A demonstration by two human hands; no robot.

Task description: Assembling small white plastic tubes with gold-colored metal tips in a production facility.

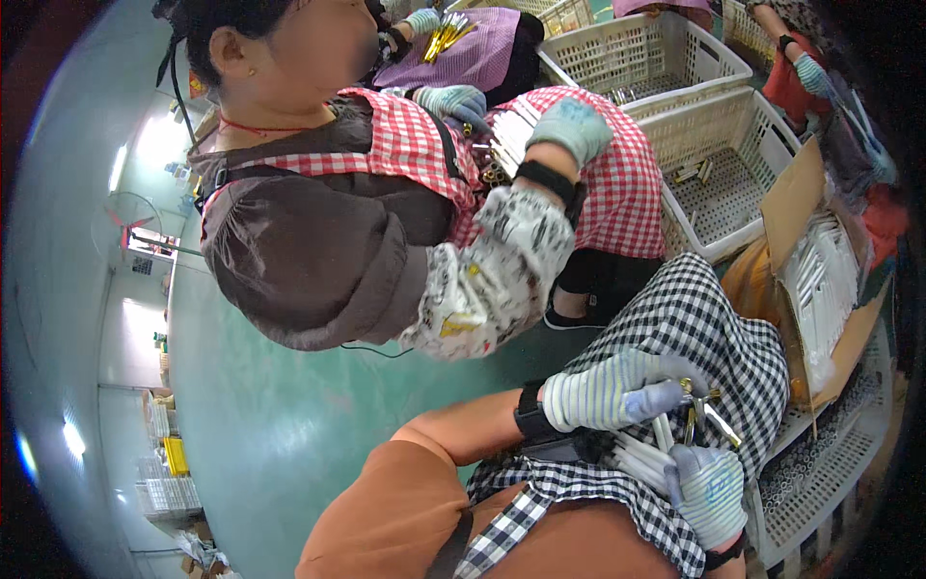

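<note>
My left hand (622,391), in a striped work glove with a black wristband, is closed, thumb and fingers pinching a small gold-coloured tube (686,385). Just below it, my right hand (712,494), gloved the same way, curls round a bundle of slim white tubes (639,457). A shiny gold and white piece (721,425) sticks out between the two hands; which hand supports it I cannot tell. The bundle lies over my lap, on a black-and-white checked apron (675,314). My fingers hide the tubes' far ends.
At my right stands an open cardboard box (796,289) of white tubes (825,265), above a grey crate (830,463) of small rings. White crates (719,179) stand beyond. A co-worker in a red checked apron (617,183) sits close by, gloved hand (571,130) over white tubes.
</note>
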